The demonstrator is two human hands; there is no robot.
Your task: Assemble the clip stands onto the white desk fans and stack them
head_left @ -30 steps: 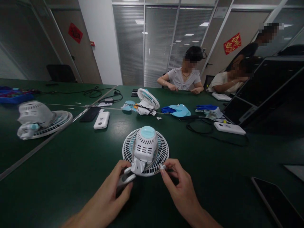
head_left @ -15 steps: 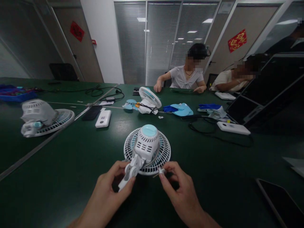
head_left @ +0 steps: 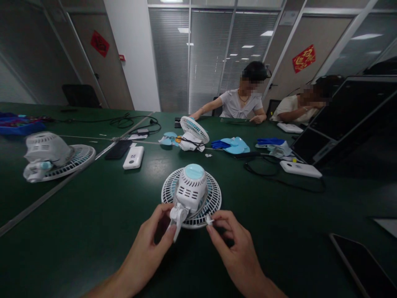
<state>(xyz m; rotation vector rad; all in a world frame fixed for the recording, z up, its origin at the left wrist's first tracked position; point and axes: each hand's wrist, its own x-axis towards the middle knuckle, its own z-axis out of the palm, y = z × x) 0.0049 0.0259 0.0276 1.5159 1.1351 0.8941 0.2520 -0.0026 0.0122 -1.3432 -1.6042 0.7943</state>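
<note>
A small white fan [head_left: 190, 193] with a light-blue cap lies face down on its round grille right in front of me. At its near end, my left hand [head_left: 150, 240] pinches a white plastic clip piece [head_left: 177, 219] between thumb and fingers, against the fan's neck. Beside the grille's near right edge, my right hand [head_left: 234, 238] grips a small white plastic part [head_left: 209, 219] between thumb and forefinger. The fingers partly hide this part, so its kind is unclear.
Another fan [head_left: 51, 151] lies face down at left, a third [head_left: 192, 136] farther back. A white power bank [head_left: 133, 157], blue fan blades [head_left: 236, 145], cables [head_left: 263, 171] and a phone [head_left: 361, 265] lie on the green table [head_left: 93, 231]. Two people sit across it.
The clip piece in my left hand has swung to a steeper angle and come closer to the fan's neck. My right hand has barely moved. The person opposite has stretched an arm leftward.
</note>
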